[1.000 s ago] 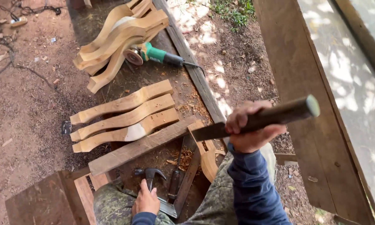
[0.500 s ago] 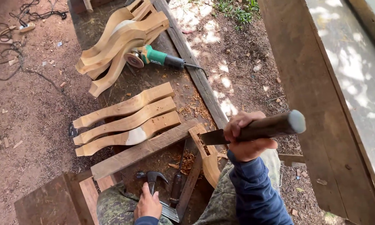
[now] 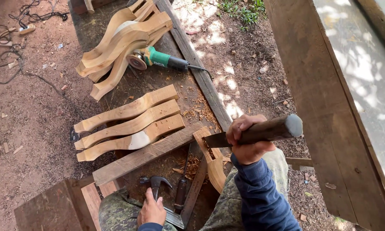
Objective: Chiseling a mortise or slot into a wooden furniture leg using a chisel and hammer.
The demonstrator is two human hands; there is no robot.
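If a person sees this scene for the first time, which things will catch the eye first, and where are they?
The right hand stands out at centre right, gripping a chisel whose blade meets a curved wooden piece. Lower down, the left hand holds a claw hammer. On the dark workbench, three curved wooden legs lie side by side, with a green angle grinder beside a further stack of legs at the top.

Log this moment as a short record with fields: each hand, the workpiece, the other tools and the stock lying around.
right hand: grips a chisel, blade on the curved wooden leg
left hand: on the claw hammer handle
angle grinder: green, lying on the work platform
row of legs: three, side by side
stacked legs: piled at the far end
cables: on the dirt, left
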